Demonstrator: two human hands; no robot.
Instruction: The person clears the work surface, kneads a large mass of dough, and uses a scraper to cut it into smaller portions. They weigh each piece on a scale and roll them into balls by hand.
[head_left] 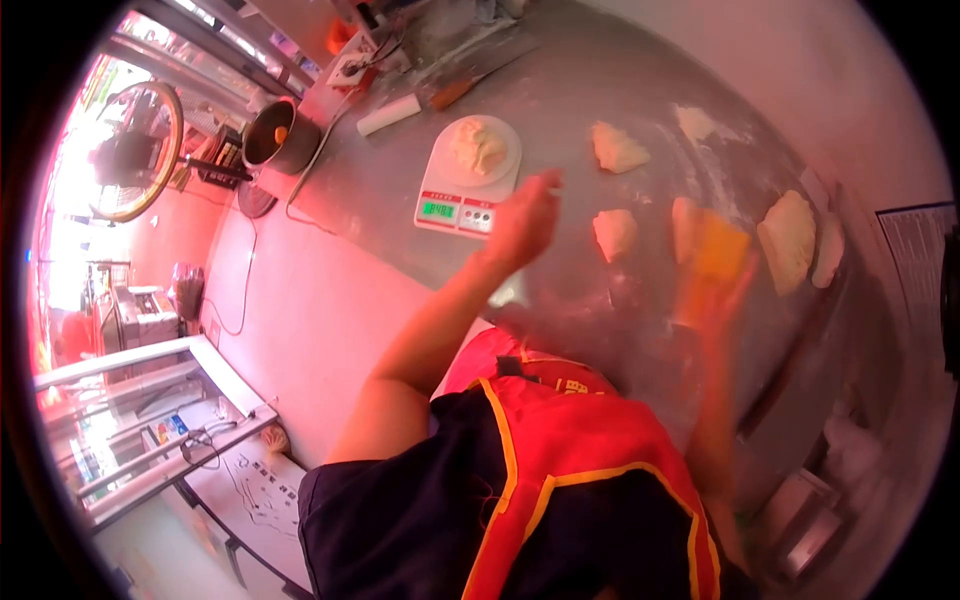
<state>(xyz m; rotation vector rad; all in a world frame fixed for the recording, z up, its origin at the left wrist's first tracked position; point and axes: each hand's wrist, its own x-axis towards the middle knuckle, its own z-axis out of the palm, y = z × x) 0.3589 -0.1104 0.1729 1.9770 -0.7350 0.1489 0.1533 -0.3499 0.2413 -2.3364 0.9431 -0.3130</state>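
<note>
My left hand (530, 220) is raised just right of a white kitchen scale (438, 181), its fingers curled in and nothing showing in them. A lump of dough (477, 146) rests on the scale's round plate, and the display is lit green. On the right, my right hand (728, 292) is wrapped round a yellow dough scraper (720, 252), smeared by motion. The scraper overlaps a strip of dough (684, 226). To its left lies a small dough piece (614, 234); to its right is a larger dough slab (788, 240).
More dough pieces (618, 148) lie on the floured grey table (400, 235). Behind the scale are a white roller (389, 115) and a wooden-handled tool (455, 94). A dark pot (283, 137) and a power strip (352, 68) stand at the far left. A fan (137, 150) is beyond.
</note>
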